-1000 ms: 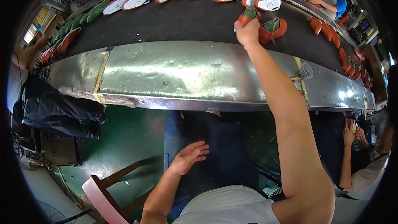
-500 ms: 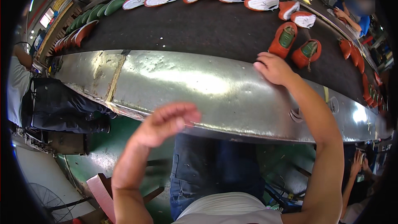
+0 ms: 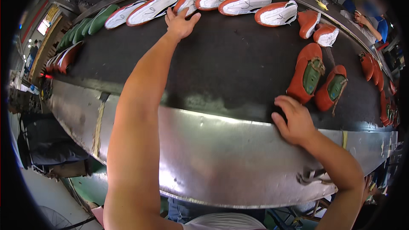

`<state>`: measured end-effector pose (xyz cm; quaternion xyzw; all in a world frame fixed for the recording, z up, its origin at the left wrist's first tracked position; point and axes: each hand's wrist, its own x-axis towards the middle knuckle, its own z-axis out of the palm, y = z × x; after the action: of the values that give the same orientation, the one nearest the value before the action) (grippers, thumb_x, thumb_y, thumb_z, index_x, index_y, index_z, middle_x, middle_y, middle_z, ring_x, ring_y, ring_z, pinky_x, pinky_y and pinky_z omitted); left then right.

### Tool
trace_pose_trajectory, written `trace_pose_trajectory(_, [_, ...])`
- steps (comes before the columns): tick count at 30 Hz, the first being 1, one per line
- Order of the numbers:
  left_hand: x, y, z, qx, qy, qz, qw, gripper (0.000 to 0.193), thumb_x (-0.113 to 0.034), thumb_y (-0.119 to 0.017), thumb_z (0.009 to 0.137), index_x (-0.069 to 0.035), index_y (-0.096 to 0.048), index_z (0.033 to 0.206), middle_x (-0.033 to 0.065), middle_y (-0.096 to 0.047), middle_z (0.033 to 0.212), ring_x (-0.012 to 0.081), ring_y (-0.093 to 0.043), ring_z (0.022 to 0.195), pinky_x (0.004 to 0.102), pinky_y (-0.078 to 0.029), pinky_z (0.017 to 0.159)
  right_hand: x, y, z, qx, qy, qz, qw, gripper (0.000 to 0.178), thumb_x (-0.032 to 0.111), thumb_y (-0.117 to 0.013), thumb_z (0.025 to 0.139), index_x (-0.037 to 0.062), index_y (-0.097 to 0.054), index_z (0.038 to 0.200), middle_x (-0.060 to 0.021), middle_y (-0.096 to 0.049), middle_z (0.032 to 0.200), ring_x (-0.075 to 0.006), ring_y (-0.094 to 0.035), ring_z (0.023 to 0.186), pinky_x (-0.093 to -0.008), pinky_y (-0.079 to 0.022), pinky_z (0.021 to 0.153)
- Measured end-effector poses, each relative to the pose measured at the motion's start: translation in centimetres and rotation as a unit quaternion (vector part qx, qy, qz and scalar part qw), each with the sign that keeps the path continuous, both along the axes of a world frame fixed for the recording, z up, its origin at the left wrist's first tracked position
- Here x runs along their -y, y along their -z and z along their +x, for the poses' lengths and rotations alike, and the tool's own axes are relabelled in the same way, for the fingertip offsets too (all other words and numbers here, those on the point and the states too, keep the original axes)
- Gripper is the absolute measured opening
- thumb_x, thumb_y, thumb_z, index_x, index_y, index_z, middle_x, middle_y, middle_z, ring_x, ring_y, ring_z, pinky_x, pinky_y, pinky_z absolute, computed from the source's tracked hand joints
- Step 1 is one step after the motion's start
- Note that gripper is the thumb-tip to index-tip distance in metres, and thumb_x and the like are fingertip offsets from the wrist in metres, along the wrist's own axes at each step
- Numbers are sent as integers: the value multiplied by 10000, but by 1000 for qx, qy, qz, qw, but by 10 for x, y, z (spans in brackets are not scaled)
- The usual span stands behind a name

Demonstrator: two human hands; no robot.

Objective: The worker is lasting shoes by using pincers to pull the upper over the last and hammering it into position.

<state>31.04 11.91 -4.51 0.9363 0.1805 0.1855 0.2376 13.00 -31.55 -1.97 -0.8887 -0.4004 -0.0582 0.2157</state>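
My left hand [image 3: 180,24] stretches far across the dark belt, fingers spread. Its fingertips are at the near end of an orange shoe [image 3: 191,1] lying white sole upward; whether they touch cannot be made out. On its left lies another sole-up shoe [image 3: 154,8] with a pen mark. My right hand [image 3: 296,121] rests where the belt meets the metal ledge, thumb and fingers apart and nothing between them. Just beyond it stand two upright orange shoes, a nearer-left one [image 3: 301,74] and a right one [image 3: 328,92], with green insoles and brown laces.
Several sole-up orange shoes [image 3: 245,4] line the belt's [image 3: 226,64] far side. Green shoes [image 3: 102,19] lie at far left, more orange ones [image 3: 372,70] at far right. A shiny metal ledge [image 3: 221,153] borders the near side. A co-worker's hand [image 3: 361,18] shows at back right.
My left hand has gone from above the near ledge edge out to the far shoe row. My right hand stays by the upright pair. The whole view has shifted closer over the belt.
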Motion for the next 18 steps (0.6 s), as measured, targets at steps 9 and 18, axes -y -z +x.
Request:
trace_pose_trajectory(9, [11, -16, 103, -70, -46, -35, 996, 967, -862, -536, 750, -173, -554, 1428, 248, -109, 1611, 465, -193, 1447, 518, -322, 1142, -11, -6, 8, -27, -41, -1, 999, 388, 193, -720, 802, -64, -604, 1069, -220, -627, 1107, -380, -642, 971, -430, -544, 832])
trace_pose_trajectory(18, [-3, -48, 9, -209, 20, 168, 963, 766, -705, -533, 879, -32, -697, 1205, 259, -501, 1402, 360, -408, 1354, 435, -373, 1107, -19, 1, 2, 13, -23, 28, 999, 361, 179, -711, 807, -51, -588, 1057, -220, -636, 1093, -388, -636, 978, -432, -539, 824])
